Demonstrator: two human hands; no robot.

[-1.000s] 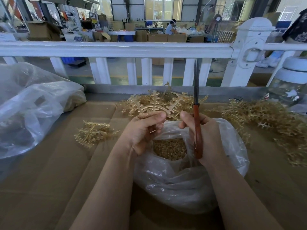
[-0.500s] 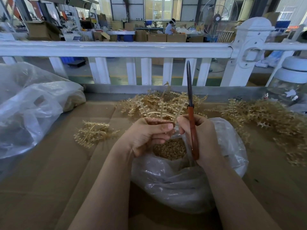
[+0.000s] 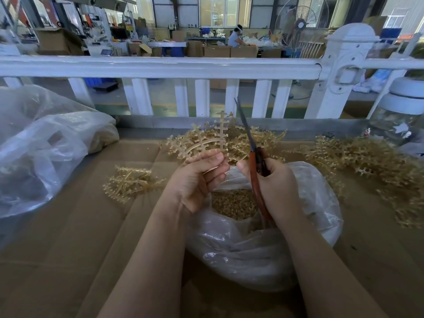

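Left hand point(image 3: 197, 180) fingers pinch tan branched plastic sprue point(image 3: 220, 131); right hand point(image 3: 277, 182) grips red-handled scissors point(image 3: 252, 157), newly tilted sprue-ward; cut likely imminent.

The scissors point(image 3: 253, 157) have dull metal blades and shiny orange plastic handles. The bag point(image 3: 263, 253) is thin, crinkly, see-through plastic. The counter point(image 3: 57, 260) is matt brown cardboard.

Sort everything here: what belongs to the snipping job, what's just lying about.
In the job: left hand, plastic branch, right hand, scissors, bag of cut bits, pile of uncut branches.
Lying about: big bag at left, jar at right, white railing.
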